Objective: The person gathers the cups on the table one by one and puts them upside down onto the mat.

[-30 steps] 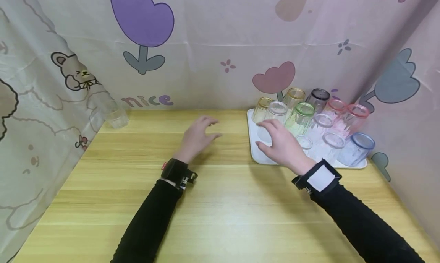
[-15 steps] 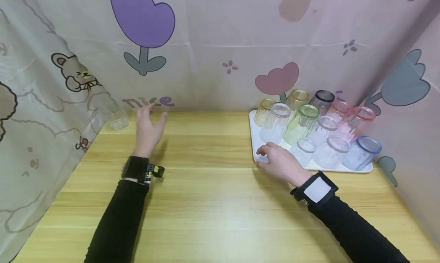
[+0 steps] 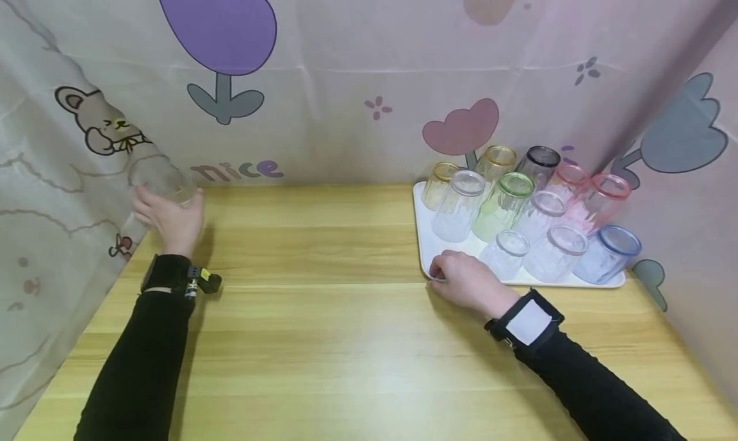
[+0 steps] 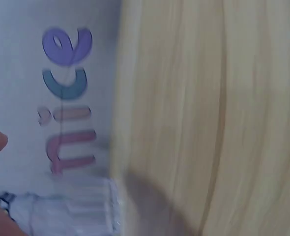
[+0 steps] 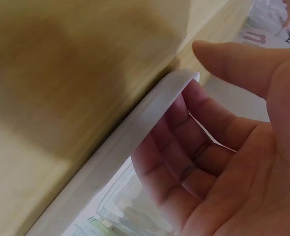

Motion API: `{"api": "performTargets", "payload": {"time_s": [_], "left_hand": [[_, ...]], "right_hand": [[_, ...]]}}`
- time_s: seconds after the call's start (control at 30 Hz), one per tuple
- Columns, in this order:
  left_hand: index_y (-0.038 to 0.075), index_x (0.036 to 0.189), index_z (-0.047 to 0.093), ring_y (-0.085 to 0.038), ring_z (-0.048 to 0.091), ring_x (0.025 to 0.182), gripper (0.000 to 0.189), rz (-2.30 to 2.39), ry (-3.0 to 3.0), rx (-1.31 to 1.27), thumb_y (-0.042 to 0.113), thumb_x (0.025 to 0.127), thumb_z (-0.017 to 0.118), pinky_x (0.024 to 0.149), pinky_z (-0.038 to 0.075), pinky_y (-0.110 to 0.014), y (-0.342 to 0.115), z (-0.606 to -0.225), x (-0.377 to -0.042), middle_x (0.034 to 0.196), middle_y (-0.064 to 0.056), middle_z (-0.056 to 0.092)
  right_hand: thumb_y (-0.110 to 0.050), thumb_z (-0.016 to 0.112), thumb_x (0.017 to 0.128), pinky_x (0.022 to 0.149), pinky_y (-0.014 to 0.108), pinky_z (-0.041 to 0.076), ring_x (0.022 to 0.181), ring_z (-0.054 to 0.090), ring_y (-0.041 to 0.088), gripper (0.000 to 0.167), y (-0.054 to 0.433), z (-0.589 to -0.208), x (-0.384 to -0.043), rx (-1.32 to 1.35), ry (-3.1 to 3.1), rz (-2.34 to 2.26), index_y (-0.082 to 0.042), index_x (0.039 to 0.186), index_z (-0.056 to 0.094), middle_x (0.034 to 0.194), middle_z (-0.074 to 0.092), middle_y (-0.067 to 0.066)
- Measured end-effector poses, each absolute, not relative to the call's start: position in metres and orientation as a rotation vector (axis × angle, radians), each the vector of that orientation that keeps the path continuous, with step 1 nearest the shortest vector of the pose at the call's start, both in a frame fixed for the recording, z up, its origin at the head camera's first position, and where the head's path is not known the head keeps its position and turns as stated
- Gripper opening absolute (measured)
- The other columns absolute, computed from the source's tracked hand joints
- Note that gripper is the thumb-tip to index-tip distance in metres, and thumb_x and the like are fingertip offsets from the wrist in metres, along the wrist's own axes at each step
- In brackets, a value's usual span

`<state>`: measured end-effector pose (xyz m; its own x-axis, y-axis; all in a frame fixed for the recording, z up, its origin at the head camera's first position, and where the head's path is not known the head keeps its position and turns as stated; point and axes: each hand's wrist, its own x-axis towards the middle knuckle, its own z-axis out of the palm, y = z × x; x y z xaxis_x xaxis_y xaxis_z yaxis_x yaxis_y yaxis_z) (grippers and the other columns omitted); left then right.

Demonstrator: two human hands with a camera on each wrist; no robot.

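Note:
At the table's far left corner a clear glass (image 3: 176, 188) stands between the spread thumb and fingers of my left hand (image 3: 173, 220). In the left wrist view the thumb is apart from this glass (image 4: 81, 211), with a gap between them. My right hand (image 3: 469, 281) is at the front left corner of a white tray (image 3: 425, 236). The right wrist view shows its fingers bent over the tray's rim (image 5: 130, 130), fingertips on the inner side, the thumb just outside the corner.
Several glasses crowd the tray, among them a green one (image 3: 501, 204), a blue one (image 3: 605, 255) and a dark one (image 3: 539, 165). A printed curtain (image 3: 334, 108) hangs behind and beside the wooden table (image 3: 346, 338).
My left hand has swung left across the table to the clear glass. My right hand has come down and back from above the glasses to the tray's front left corner.

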<state>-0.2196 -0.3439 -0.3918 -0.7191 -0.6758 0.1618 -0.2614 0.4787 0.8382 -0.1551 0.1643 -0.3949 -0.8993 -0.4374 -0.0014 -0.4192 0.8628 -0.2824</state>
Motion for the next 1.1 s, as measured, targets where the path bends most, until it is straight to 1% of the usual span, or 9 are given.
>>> {"api": "performTargets", "payload": {"time_s": [0.13, 0.27, 0.37, 0.47, 0.6, 0.77, 0.97, 1.03, 1.1], "left_hand": [[0.015, 0.164, -0.014, -0.028, 0.004, 0.156, 0.115, -1.236, -2.265, 0.857, 0.055, 0.092, 0.067, 0.134, 0.008, -0.038, -0.358, -0.393, -0.226, 0.172, -0.008, -0.006], [0.016, 0.163, -0.018, -0.029, -0.004, 0.160, 0.125, -1.335, -2.307, 0.925, 0.062, 0.088, 0.070, 0.134, 0.002, -0.041, -0.368, -0.390, -0.232, 0.173, -0.008, -0.011], [0.014, 0.163, -0.019, -0.028, -0.010, 0.161, 0.133, -1.391, -2.317, 0.975, 0.068, 0.083, 0.072, 0.134, -0.003, -0.040, -0.371, -0.387, -0.237, 0.174, -0.010, -0.013], [0.010, 0.162, -0.019, -0.028, -0.010, 0.162, 0.137, -1.396, -2.351, 1.031, 0.071, 0.080, 0.072, 0.134, -0.004, -0.039, -0.374, -0.385, -0.242, 0.174, -0.013, -0.012], [0.012, 0.161, -0.023, -0.029, -0.006, 0.162, 0.134, -1.458, -2.371, 1.076, 0.065, 0.084, 0.072, 0.135, 0.002, -0.039, -0.380, -0.386, -0.246, 0.174, -0.014, -0.009], [0.016, 0.159, -0.030, -0.026, -0.003, 0.162, 0.131, -1.596, -2.314, 1.085, 0.052, 0.089, 0.074, 0.134, 0.006, -0.035, -0.388, -0.388, -0.250, 0.175, -0.009, -0.008], [0.021, 0.162, -0.020, -0.019, 0.002, 0.162, 0.122, -1.635, -2.250, 1.072, 0.048, 0.090, 0.074, 0.133, 0.009, -0.029, -0.392, -0.393, -0.255, 0.176, -0.003, -0.003], [0.022, 0.163, -0.014, -0.018, 0.004, 0.162, 0.118, -1.643, -2.231, 1.064, 0.047, 0.090, 0.075, 0.133, 0.010, -0.028, -0.392, -0.395, -0.256, 0.176, -0.003, 0.000], [0.022, 0.163, -0.014, -0.018, 0.004, 0.162, 0.118, -1.655, -2.225, 1.057, 0.047, 0.090, 0.075, 0.133, 0.010, -0.028, -0.391, -0.396, -0.257, 0.176, -0.003, -0.001]], "right_hand": [[-0.009, 0.073, 0.086, 0.072, 0.040, 0.057, 0.079, 0.064, 0.019, 0.002, 0.165, -0.397, -0.156, -0.727, 2.992, -0.401, -0.010, 0.088, 0.072, 0.086, 0.068, 0.002], [-0.004, 0.070, 0.085, 0.070, 0.040, 0.057, 0.078, 0.064, 0.020, 0.006, 0.166, -0.397, -0.157, -0.763, 3.022, -0.383, -0.010, 0.086, 0.070, 0.084, 0.067, 0.002], [-0.003, 0.071, 0.085, 0.070, 0.041, 0.057, 0.078, 0.065, 0.021, 0.007, 0.166, -0.398, -0.157, -0.770, 3.031, -0.373, -0.010, 0.086, 0.070, 0.084, 0.067, 0.003], [-0.004, 0.072, 0.086, 0.070, 0.042, 0.058, 0.078, 0.065, 0.021, 0.007, 0.166, -0.399, -0.157, -0.759, 3.028, -0.370, -0.010, 0.087, 0.071, 0.085, 0.067, 0.003], [-0.006, 0.074, 0.086, 0.069, 0.041, 0.057, 0.078, 0.064, 0.020, 0.006, 0.166, -0.402, -0.157, -0.737, 3.024, -0.369, -0.011, 0.088, 0.070, 0.085, 0.066, 0.002], [-0.008, 0.075, 0.087, 0.067, 0.040, 0.056, 0.078, 0.063, 0.019, 0.007, 0.165, -0.402, -0.157, -0.733, 3.031, -0.364, -0.013, 0.088, 0.070, 0.084, 0.065, 0.001], [-0.008, 0.075, 0.087, 0.065, 0.039, 0.055, 0.077, 0.063, 0.019, 0.006, 0.165, -0.401, -0.157, -0.720, 3.031, -0.373, -0.013, 0.088, 0.071, 0.084, 0.065, 0.001], [-0.008, 0.075, 0.087, 0.066, 0.039, 0.056, 0.077, 0.063, 0.019, 0.006, 0.165, -0.401, -0.156, -0.714, 3.027, -0.376, -0.013, 0.088, 0.071, 0.085, 0.065, 0.001], [-0.009, 0.075, 0.088, 0.066, 0.039, 0.056, 0.078, 0.064, 0.019, 0.005, 0.166, -0.401, -0.156, -0.703, 3.021, -0.378, -0.013, 0.089, 0.071, 0.085, 0.066, 0.001]]}}
